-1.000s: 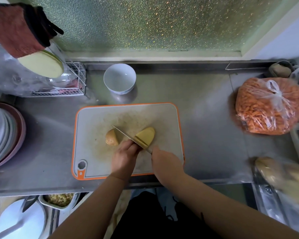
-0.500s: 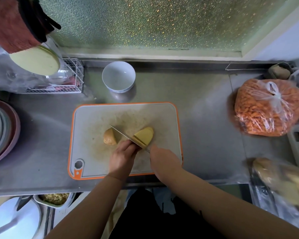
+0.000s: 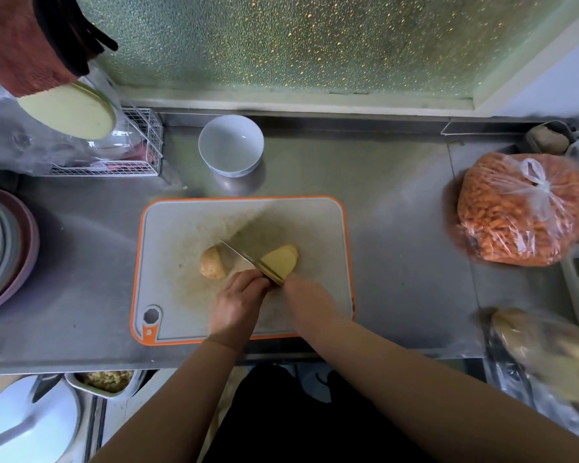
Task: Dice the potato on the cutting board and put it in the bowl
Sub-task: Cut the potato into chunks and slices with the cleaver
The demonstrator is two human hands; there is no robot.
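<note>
The right hand is gripping the handle of the knife, fingers curled around it, and the blade is running diagonally up and to the left across the board, its edge sitting down in the cut potato half. The left hand is lying just left of the blade near its heel, knuckles up and fingers bent toward the potato; the fingertips are hidden behind the knife, so whether they are pressing on the potato or pinching it is something I cannot tell. That yellow half is lying cut face up, with slice lines showing next to the blade, and the other potato half, skin side showing, is sitting just left of the blade. Both pieces are resting near the middle of the grey cutting board with the orange rim, which is lying flat on the steel desk. Beyond the board's far edge the white bowl is standing upright with nothing visible inside it. Out to the right a tied plastic bag of orange pieces is sitting on the desk, and at the left edge a stack of plates is showing, with a white wire rack behind it.
</note>
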